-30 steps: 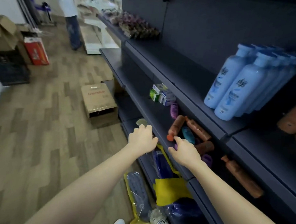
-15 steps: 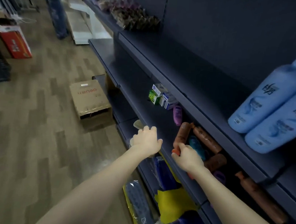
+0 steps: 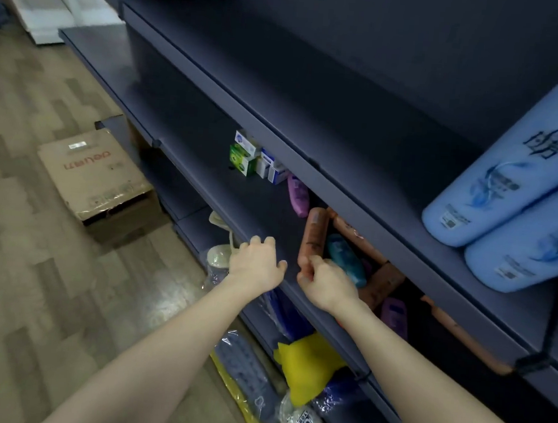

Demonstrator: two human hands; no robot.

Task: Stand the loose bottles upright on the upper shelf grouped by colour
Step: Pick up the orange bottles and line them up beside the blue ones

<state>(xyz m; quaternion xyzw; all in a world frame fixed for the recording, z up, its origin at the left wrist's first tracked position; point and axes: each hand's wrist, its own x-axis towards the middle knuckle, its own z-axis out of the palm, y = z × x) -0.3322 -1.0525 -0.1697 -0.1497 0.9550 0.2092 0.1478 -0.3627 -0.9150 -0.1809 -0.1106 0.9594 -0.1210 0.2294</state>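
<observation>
Several loose bottles lie on their sides on the middle shelf (image 3: 255, 206). Among them are a long brown bottle (image 3: 314, 233), a teal bottle (image 3: 345, 259), a purple bottle (image 3: 297, 196), a second purple bottle (image 3: 394, 313) and further brown ones (image 3: 381, 284) (image 3: 460, 336). My right hand (image 3: 327, 282) grips the near end of the long brown bottle. My left hand (image 3: 256, 262) rests on the middle shelf's front edge with fingers loosely curled and holds nothing. Two big light-blue bottles (image 3: 512, 168) stand upright at the right of the upper shelf (image 3: 343, 116).
Small green and white boxes (image 3: 251, 156) sit on the middle shelf left of the bottles. A yellow bag (image 3: 306, 362) and wrapped goods (image 3: 246, 374) fill the bottom shelf. A cardboard box (image 3: 92, 172) lies on the wood floor at left.
The view has moved closer to the shelves. My right hand has closed round the near end of the long brown bottle; my left hand stays at the shelf's edge.
</observation>
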